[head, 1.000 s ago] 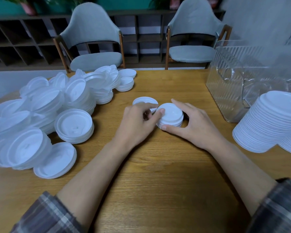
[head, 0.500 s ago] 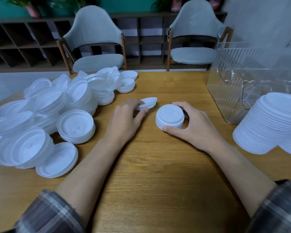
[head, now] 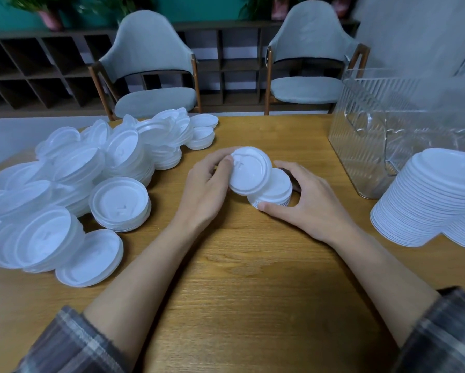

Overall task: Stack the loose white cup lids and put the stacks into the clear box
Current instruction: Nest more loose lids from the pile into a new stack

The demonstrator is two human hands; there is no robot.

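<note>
Café back room or staff lounge, by the look of it: a wood-grain bench [head: 239, 292] faces two grey padded seats with wooden frames, the left chair [head: 150, 63] and the right chair [head: 309, 49]. Behind them, low dark cubbyhole shelving [head: 37, 74] runs along a teal wall [head: 207, 6], topped with potted plants [head: 48, 12]. Heaps of white cup lids [head: 78, 184] crowd the bench beside a clear ribbed box [head: 387, 130].
</note>
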